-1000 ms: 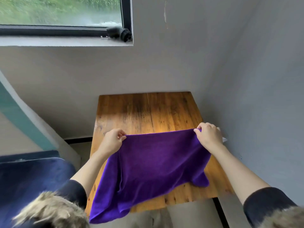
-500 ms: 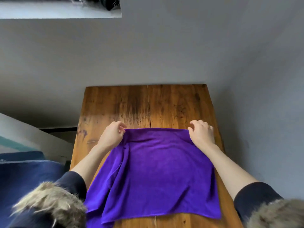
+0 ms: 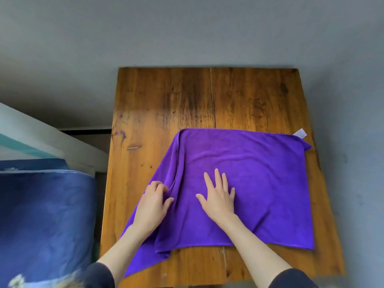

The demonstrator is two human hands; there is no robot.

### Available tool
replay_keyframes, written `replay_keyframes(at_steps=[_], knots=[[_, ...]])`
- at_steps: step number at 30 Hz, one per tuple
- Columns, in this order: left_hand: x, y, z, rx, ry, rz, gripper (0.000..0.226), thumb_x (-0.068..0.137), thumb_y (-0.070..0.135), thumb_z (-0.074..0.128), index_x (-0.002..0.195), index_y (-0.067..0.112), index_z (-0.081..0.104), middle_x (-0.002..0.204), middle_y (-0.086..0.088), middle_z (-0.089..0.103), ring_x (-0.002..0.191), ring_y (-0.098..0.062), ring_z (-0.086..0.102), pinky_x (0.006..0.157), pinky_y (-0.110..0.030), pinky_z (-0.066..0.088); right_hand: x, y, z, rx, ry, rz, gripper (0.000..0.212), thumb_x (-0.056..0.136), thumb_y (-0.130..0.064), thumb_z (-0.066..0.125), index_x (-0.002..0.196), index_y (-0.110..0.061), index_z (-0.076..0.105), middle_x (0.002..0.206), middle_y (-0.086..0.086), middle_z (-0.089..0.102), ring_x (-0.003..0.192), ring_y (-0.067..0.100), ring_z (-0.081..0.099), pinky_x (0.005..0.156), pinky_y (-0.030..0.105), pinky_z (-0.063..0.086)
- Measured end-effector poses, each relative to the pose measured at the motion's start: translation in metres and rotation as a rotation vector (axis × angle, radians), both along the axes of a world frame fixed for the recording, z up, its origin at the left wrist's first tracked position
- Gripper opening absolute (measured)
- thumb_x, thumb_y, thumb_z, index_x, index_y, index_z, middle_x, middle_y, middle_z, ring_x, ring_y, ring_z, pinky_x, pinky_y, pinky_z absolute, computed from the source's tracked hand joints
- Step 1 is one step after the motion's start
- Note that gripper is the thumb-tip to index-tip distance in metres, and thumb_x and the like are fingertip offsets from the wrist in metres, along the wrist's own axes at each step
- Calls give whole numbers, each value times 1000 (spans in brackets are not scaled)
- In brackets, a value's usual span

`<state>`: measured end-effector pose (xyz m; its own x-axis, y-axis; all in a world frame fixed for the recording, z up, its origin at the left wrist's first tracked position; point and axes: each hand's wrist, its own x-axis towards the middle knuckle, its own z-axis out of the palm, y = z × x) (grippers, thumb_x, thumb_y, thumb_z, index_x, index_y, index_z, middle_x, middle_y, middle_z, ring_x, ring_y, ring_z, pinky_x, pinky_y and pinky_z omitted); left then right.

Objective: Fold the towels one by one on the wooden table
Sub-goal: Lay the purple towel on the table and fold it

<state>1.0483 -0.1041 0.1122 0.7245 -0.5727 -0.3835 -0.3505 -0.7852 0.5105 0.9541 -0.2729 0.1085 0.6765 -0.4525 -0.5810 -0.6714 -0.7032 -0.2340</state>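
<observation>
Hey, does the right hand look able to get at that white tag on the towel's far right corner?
Probably yes: the right hand lies flat mid-towel, and only bare cloth lies between it and the white tag.

Ahead of both hands, beyond the far edge of the purple towel (image 3: 249, 183), the wooden table (image 3: 187, 104) lies bare up to the grey wall (image 3: 187, 28), which closes off passage past the table's far edge. Left of the left hand (image 3: 153, 202) a strip of bare wood runs to the table edge, with a blue fabric-covered object (image 3: 45, 215) standing beyond it. Right of the right hand (image 3: 218, 198) the towel covers the surface almost to the edge, with a second wall (image 3: 357, 163) close alongside.
</observation>
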Motion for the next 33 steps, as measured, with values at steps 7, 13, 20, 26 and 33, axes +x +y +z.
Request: replay_keyframes(at_steps=[7,13,20,26,33], knots=[[53,30,8,-169,167,280,5,87,19,64,82,16,65,87,0,61,87,-20,57,75,-27,39,-2,21,-12,-78,79,-29,91,86,-55,53,148,-30,-7,155,1,-24,142,27,-20,108,64,11],[162,63,35,-178,-28,464,16,89,19,57,102,14,66,101,-6,67,98,-23,59,84,-32,43,4,25,-6,-75,118,-62,92,85,-52,56,148,-31,-7,155,0,-25,143,26,-19,109,62,15],[147,48,19,18,-234,150,54,87,24,59,136,12,43,144,-19,32,134,-36,28,104,-51,30,26,35,2,-83,57,-112,76,89,-51,49,149,-26,9,157,0,-15,144,25,-16,110,62,10],[105,43,-25,255,-61,-223,83,85,61,48,148,35,2,156,-3,-18,143,-30,-17,111,-61,0,41,46,-4,-110,80,58,99,79,-63,55,147,-34,-11,153,-1,-28,141,28,-24,108,66,10],[174,38,-33,350,-116,-325,128,54,68,72,145,39,-12,153,-5,-28,140,-29,-25,107,-66,-1,24,40,-9,-90,175,85,115,71,-63,64,143,-37,-22,145,-3,-42,139,30,-29,107,67,11]])
